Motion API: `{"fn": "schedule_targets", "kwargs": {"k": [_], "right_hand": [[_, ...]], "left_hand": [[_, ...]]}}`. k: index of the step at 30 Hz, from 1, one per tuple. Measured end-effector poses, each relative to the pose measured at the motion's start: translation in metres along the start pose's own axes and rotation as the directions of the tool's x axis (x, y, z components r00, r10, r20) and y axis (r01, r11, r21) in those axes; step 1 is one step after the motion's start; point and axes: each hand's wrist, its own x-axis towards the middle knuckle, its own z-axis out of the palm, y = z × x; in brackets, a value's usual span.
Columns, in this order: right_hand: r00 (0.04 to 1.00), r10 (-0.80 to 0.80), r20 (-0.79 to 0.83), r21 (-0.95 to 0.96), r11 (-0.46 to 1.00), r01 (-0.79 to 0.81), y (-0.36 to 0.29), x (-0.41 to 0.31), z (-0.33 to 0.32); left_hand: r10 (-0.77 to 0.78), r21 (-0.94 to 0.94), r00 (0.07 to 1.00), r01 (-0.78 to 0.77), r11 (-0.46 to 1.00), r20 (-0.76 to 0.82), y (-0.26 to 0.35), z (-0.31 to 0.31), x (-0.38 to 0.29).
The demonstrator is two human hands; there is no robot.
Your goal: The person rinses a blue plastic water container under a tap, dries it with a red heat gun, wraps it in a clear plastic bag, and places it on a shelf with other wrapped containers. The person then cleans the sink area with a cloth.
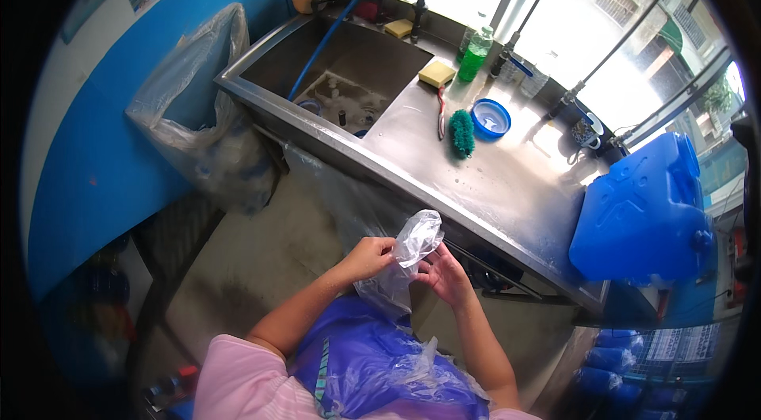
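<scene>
A thin clear plastic sheet or bag point(419, 239) is bunched up in front of my body, near the front edge of the steel sink counter. Pinched fingers of my left hand point(370, 258) grip its left side. On the other side, my right hand point(445, 272) has its palm turned up and fingers spread against the plastic. Part of those fingers is hidden behind it, so a firm grip cannot be confirmed. More clear plastic hangs below the hands over a purple apron point(368, 354), which has crumpled film on its front.
The steel counter point(410, 149) bears a green scrub brush point(462, 133), blue lid point(491, 119), sponge point(437, 73), green liquid bottle point(475, 54) and large blue jug point(639, 212). A sink basin point(368, 51) with a blue hose point(327, 42) adjoins it. A plastic-lined bin point(208, 129) stands left.
</scene>
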Motion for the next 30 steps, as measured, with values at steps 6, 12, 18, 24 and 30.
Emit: {"fn": "schedule_targets", "kwargs": {"k": [6,12,18,24,30], "right_hand": [[0.870,-0.323,-0.372,-0.776,0.622,-0.101,0.014,-0.024,0.003],[0.716,-0.545,-0.438,-0.782,0.623,-0.005,0.004,-0.058,-0.031],[0.744,-0.210,-0.634,0.089,0.936,0.340,-0.004,-0.114,-0.107],[0.587,0.045,-0.808,0.266,0.918,0.295,0.018,-0.160,-0.169],[-0.003,-0.619,-0.785,-0.614,0.779,-0.124,0.015,-0.143,-0.106]], "left_hand": [[0.014,-0.459,0.992,0.045,0.887,0.125,0.009,0.021,0.013],[0.013,-0.678,0.992,0.074,0.732,0.123,0.015,0.019,0.015],[0.029,-0.983,0.999,-0.019,0.183,-0.014,0.000,-0.031,0.016],[0.144,-0.997,0.988,0.051,0.055,0.059,0.015,-0.048,0.012],[0.260,-0.812,0.871,0.228,0.537,0.416,0.053,-0.035,0.013]]}}
